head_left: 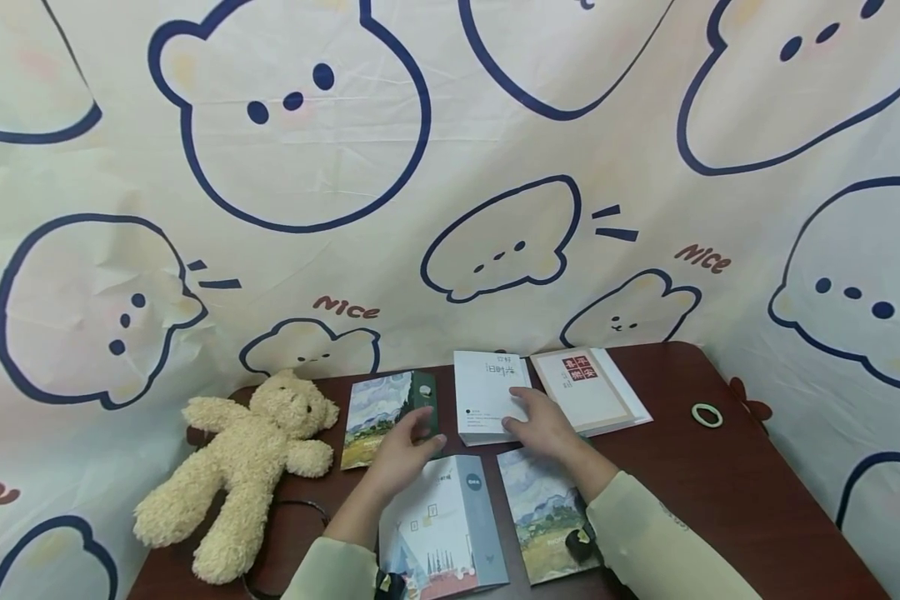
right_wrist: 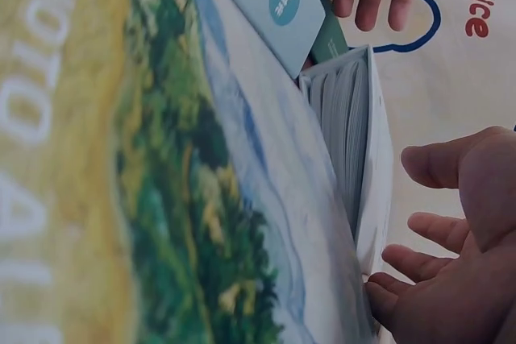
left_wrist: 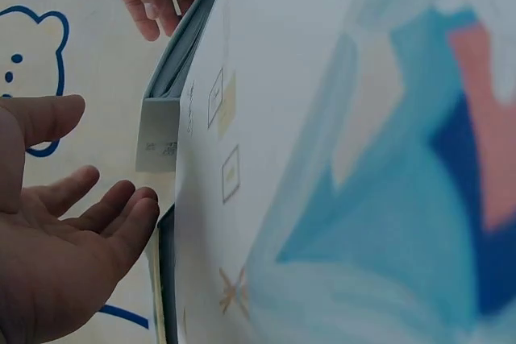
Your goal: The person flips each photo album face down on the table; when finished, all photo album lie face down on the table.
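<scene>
My left hand [head_left: 407,450] is over the lower right of an album with a painted landscape and dark green spine [head_left: 375,417]. Its fingers are spread and relaxed, with nothing between them in the left wrist view. My right hand [head_left: 543,423] reaches over the right edge of a thick white album [head_left: 486,408], thumb and fingers apart. Pages [right_wrist: 343,118] of that album show edge-on in the right wrist view. Nearer me lie a white and pale blue album [head_left: 442,525] and a second landscape album [head_left: 547,517], lettered "PHOTO AL", partly covered by the right forearm.
A cream teddy bear [head_left: 258,467] lies at the table's left, a dark cable [head_left: 307,504] beside it. Behind my right hand is a beige album with a red square [head_left: 588,387]. Farther right sits a pale green ring [head_left: 707,415]. Printed cloth [head_left: 495,150] hangs behind the brown table [head_left: 720,500].
</scene>
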